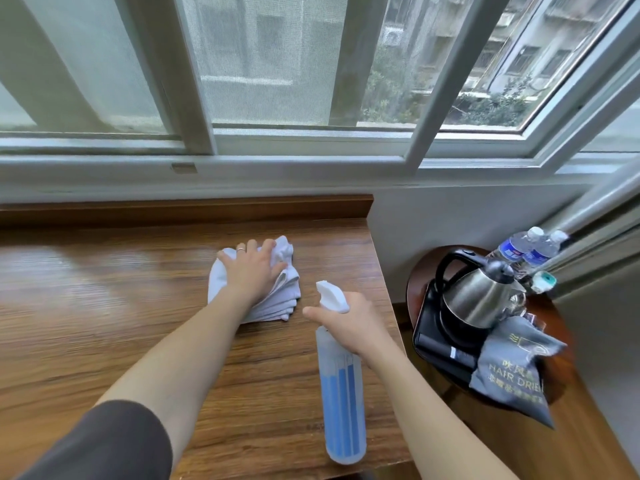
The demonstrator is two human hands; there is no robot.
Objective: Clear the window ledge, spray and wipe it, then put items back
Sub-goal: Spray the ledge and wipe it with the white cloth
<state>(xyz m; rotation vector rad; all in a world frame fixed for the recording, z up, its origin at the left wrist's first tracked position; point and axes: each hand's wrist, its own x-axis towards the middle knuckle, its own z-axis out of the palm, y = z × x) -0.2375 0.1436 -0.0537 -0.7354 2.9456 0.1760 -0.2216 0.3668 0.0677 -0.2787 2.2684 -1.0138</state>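
Two bare forearms, one ring, one dark sleeve.

Left hand [250, 275] with a thin silver-toned ring [241, 249] on one finger; dark brownish-grey sleeve [100, 445] covering the upper left arm, ending above the elbow. Right hand [349, 323] unadorned, forearm uncovered.

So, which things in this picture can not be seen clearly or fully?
- Spray bottle: its neck and trigger are covered by the right hand, head view.
- White cloth: the middle is under the left hand.
- Kettle base: partly behind the kettle and the grey hair dryer bag.
- Water bottles: labels too small to read.
- Wooden ledge: cut off by the left edge.
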